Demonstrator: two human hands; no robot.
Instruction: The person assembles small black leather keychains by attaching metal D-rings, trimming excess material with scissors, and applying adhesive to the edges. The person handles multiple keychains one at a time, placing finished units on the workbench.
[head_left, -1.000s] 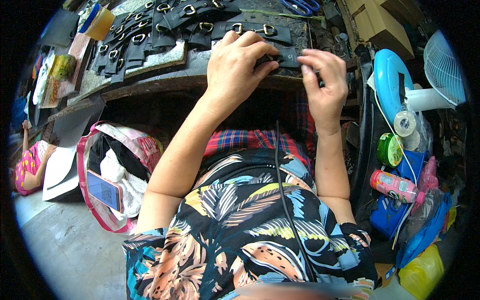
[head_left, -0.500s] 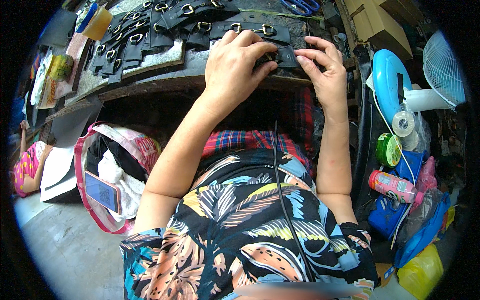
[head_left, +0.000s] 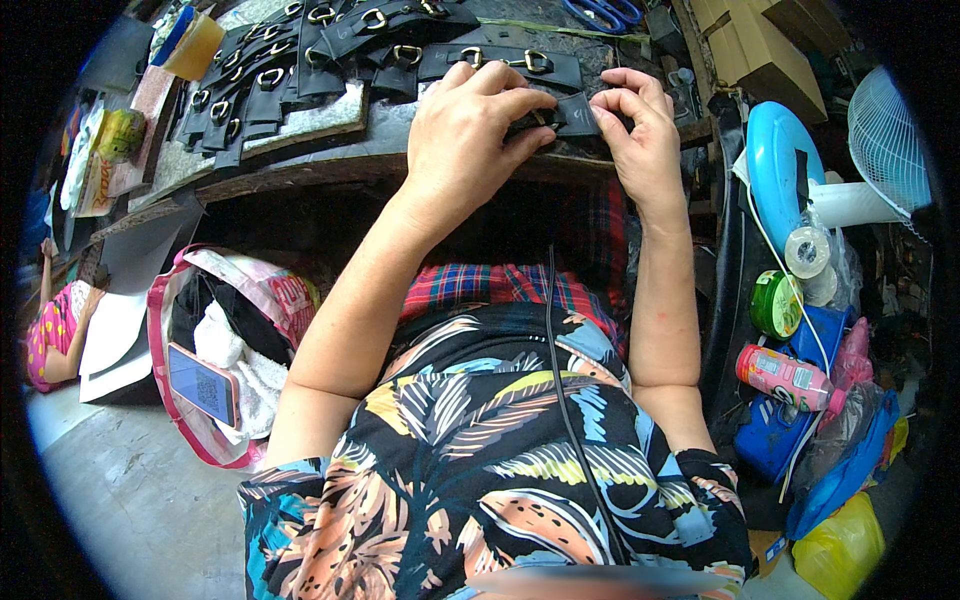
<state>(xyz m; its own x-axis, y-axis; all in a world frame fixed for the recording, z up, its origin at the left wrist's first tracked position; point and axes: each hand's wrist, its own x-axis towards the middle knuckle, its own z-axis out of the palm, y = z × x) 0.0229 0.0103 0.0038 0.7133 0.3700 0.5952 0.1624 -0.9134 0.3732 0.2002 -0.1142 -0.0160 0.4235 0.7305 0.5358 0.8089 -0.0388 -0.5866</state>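
Note:
At the workbench's near edge, my left hand (head_left: pixel 470 130) is closed, its thumb and forefinger pinching a black strap (head_left: pixel 574 113) near a small gold-coloured buckle piece, partly hidden by the fingers. My right hand (head_left: pixel 642 135) has its fingers curled, thumb and fingertips closed at the right end of this strap. Just beyond my left hand, another black strap (head_left: pixel 562 73) with metal buckles (head_left: pixel 537 62) lies flat. Further left, several black buckled straps (head_left: pixel 270 95) are laid out overlapping in rows.
The dark workbench edge (head_left: pixel 300 165) runs across in front of me. Blue-handled scissors (head_left: pixel 605 14) lie at the back. On the right are cardboard boxes (head_left: pixel 755 50), a fan (head_left: pixel 885 140) and a pink bottle (head_left: pixel 785 377). A bag (head_left: pixel 160 340) holding a phone (head_left: pixel 203 385) stands left, near another person's arm (head_left: pixel 75 335).
My right hand has shifted slightly left and its fingers have drawn in toward the strap's end. My left hand keeps its pinch in nearly the same place.

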